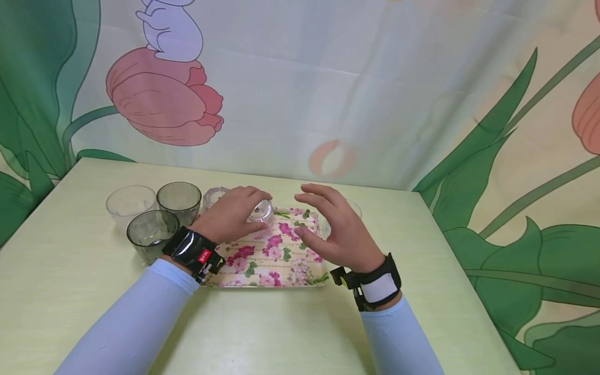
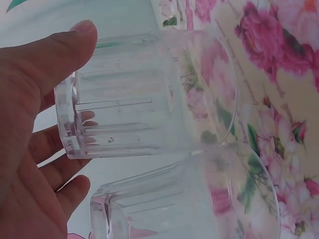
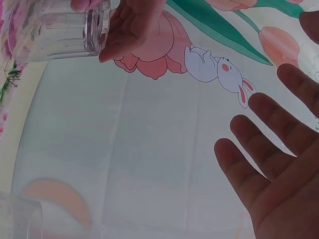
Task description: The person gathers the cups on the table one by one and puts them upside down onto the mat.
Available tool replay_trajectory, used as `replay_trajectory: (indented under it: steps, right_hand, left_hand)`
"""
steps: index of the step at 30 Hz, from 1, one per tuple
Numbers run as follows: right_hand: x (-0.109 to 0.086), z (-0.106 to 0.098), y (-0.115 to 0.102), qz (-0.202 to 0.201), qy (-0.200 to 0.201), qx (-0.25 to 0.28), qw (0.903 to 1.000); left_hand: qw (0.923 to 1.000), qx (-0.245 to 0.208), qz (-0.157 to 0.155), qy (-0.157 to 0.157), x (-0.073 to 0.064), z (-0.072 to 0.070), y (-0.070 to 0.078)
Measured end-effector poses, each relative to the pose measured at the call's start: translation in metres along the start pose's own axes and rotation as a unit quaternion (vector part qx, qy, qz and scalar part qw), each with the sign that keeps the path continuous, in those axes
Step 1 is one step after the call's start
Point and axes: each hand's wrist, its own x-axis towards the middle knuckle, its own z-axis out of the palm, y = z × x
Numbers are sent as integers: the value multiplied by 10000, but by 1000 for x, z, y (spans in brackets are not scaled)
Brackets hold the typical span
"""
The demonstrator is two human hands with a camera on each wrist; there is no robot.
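My left hand [image 1: 232,213] grips the base end of a clear glass [image 2: 134,94], which stands upside down with its rim on the flowered tray [image 1: 281,278]. Thumb and fingers lie on opposite sides of that base in the left wrist view. Close beside it on the tray is a second upturned clear glass [image 2: 159,199], partly cut off in that view. My right hand [image 1: 337,229] hovers over the tray's right side, fingers spread and holding nothing. Behind it, mostly hidden, a clear glass [image 1: 354,207] shows its rim; part of it appears low in the right wrist view.
Left of the tray, a clear glass [image 1: 130,200] and two smoky dark glasses, one farther back [image 1: 179,200] and one nearer [image 1: 152,226], stand upright in a cluster. A printed curtain [image 1: 290,94] hangs behind the pale table [image 1: 262,333].
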Motion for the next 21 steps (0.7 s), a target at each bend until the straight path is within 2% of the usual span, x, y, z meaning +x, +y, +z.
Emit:
replay_trajectory:
  steps: [9, 21]
  right_hand:
    - [0, 0, 1, -30, -26, -86, 10000]
    - [0, 2, -1, -17, -33, -81, 10000]
  left_hand:
    - [9996, 252, -136, -71, 3, 4, -3]
    - [9983, 533, -219, -66, 6, 5, 1]
